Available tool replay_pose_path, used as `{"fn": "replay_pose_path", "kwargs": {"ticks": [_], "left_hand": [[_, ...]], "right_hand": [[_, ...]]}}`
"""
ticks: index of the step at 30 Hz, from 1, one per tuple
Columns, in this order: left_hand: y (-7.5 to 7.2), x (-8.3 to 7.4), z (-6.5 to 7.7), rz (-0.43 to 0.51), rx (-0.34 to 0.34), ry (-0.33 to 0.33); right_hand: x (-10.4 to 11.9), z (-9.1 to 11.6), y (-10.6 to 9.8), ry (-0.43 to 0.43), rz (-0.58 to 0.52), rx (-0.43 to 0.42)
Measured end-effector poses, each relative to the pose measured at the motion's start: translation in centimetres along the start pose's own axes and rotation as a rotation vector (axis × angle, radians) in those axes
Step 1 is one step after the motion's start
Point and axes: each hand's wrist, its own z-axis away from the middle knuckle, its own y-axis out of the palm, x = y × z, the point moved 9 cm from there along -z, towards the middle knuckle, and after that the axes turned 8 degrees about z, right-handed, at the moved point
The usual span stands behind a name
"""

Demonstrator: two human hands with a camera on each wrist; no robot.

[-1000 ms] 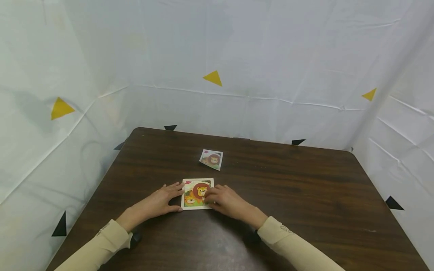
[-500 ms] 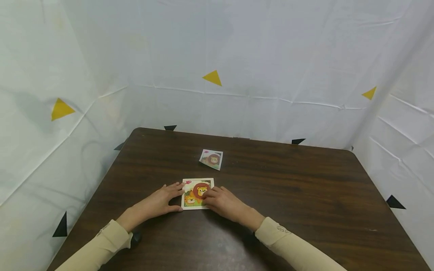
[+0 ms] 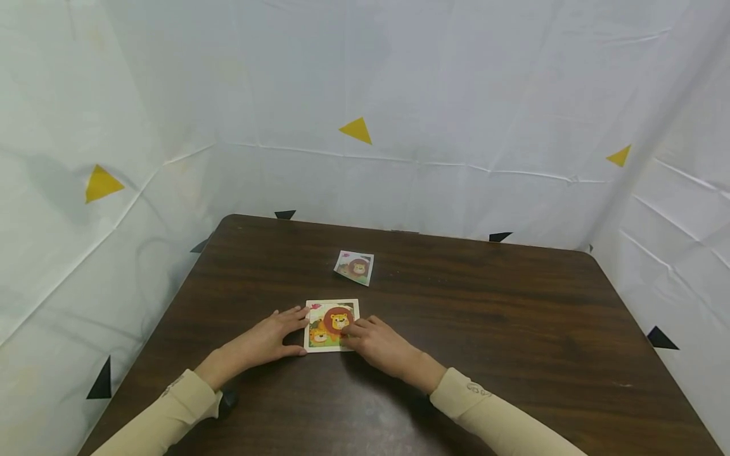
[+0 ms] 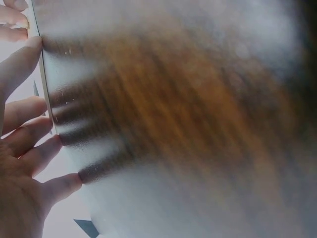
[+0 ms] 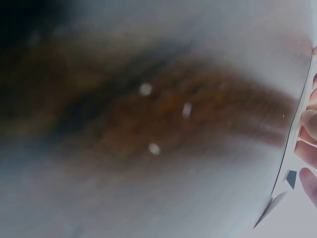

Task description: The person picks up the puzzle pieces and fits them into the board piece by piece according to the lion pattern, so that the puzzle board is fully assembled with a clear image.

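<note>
A square picture board (image 3: pixel 316 340) with a pale border lies flat on the table, printed with a cartoon lion, another animal and a pink flower. My left hand (image 3: pixel 276 335) rests at its left edge, fingers spread and fingertips on the border, thumb at the lower left corner. In the left wrist view the left hand (image 4: pixel 27 148) shows its fingers well apart. At the board's lower right, my right hand (image 3: pixel 379 345) touches the picture with bent fingertips and covers that corner. The right wrist view catches only the fingertips (image 5: pixel 309 153) at its edge.
Behind the board lies a small paper (image 3: pixel 353 267) with a matching lion picture, its near edge lifted. The dark wood table (image 3: pixel 502 329) reaches back to a white sheet wall (image 3: pixel 456 95) marked with yellow and black triangles.
My right hand's fingertips have shifted slightly over the lower right of the picture. The left hand, the board and the paper stay where they were.
</note>
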Motion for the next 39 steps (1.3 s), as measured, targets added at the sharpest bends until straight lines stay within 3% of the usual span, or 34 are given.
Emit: {"fn": "replay_pose_path", "kwargs": {"ticks": [17,39], "left_hand": [[0.1,0.2,0.0,0.015,0.0,-0.002],[0.0,0.3,0.1,0.018,-0.012,0.014]], "right_hand": [[0.0,-0.2,-0.1,0.068,-0.012,-0.032],[1.8,1.3,0.8,0.073,0.105,0.167]]}}
